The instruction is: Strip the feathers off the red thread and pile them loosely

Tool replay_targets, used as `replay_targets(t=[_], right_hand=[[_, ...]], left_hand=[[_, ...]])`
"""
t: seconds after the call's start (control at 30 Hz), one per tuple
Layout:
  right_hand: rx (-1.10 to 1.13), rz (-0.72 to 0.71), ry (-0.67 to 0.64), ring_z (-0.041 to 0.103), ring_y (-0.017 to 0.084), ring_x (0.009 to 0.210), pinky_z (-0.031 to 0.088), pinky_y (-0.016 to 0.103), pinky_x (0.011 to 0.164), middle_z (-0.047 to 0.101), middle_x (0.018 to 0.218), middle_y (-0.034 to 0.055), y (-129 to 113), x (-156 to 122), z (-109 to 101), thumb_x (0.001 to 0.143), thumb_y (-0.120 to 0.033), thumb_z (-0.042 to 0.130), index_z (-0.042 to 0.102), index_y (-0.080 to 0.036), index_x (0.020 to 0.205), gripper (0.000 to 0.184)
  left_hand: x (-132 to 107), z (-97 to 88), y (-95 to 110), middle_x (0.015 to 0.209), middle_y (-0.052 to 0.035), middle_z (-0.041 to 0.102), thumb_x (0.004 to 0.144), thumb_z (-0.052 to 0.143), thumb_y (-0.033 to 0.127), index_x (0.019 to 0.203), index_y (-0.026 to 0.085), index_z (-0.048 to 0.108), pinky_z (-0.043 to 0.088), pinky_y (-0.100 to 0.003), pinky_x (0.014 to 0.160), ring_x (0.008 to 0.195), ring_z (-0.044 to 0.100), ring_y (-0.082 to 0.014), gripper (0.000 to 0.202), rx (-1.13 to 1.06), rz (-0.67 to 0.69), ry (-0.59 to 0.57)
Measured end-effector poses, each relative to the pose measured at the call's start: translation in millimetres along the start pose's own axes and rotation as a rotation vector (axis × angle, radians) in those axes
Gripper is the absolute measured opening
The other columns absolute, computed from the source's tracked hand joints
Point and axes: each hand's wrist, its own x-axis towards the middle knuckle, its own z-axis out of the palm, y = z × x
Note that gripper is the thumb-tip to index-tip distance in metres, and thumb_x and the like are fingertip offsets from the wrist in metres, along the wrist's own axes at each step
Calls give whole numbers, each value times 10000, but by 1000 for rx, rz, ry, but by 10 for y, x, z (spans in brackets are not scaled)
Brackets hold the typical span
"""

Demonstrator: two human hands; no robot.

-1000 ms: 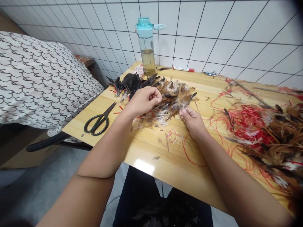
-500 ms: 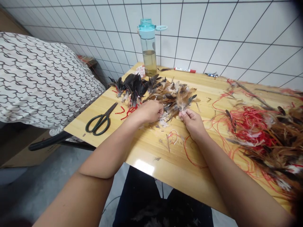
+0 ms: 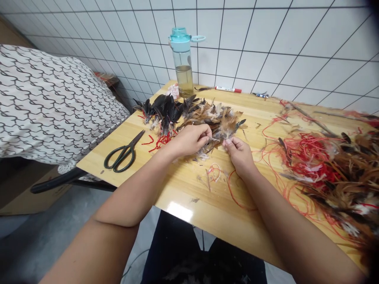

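Observation:
My right hand [image 3: 239,153] pinches the base of a small bunch of brown feathers [image 3: 229,127] with one dark tip, above the wooden table [image 3: 183,189]. Close by on the left, my left hand [image 3: 197,139] has thumb and forefinger pinched on a thin pale feather [image 3: 214,139], whose end points toward the bunch. Brown feathers [image 3: 204,114] lie in a heap behind both hands. Beside that heap are bundles of black feathers [image 3: 167,110], with cut red string [image 3: 161,141] in front of them.
Black-handled scissors [image 3: 124,152] lie at the left. A water bottle [image 3: 182,65] stands near the tiled wall, with a red-capped marker [image 3: 227,89] to its right. Tangled red string [image 3: 314,157] and more brown feathers [image 3: 355,173] cover the right side. Patterned cloth [image 3: 59,106] bulges at the left.
My left hand has lifted slightly and moved right toward the bunch, with a thin pale feather now showing at its fingertips. My right hand keeps its pinch. The view has shifted slightly.

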Motion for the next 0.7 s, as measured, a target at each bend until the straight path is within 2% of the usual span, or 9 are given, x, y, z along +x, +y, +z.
replay_targets(t=[0.13,0.27,0.53,0.7], right_hand=[[-25,2,8,409,131,586,329,275,595,469,585,-27,-1,7,4,805,-419,547,614,-199,696,254],[-57,-24,-8,469,145,635,372,283,644,530,600,-15,-3,12,23,788,-368,558,659,-197,687,223],[-112,-64,-47,541,169,706,409,305,704,621,679,20,31,27,36,772,-335,588,691,-201,656,205],[-79,-39,-86,559,175,717,427,314,723,671,713,30,31,31,37,749,-344,600,706,-207,660,194]], left_hand=[[9,41,44,831,-3,673,821,495,111,861,176,637,402,-243,721,740,576,-120,161,37,112,6],[10,81,58,835,-20,671,853,504,131,855,176,650,411,-247,743,785,588,-134,153,68,181,9],[9,149,52,849,-70,653,872,482,157,856,143,622,415,-289,736,818,579,-183,142,244,181,87],[2,186,38,848,-79,636,903,464,195,868,146,613,412,-310,742,812,568,-194,161,335,199,118]])
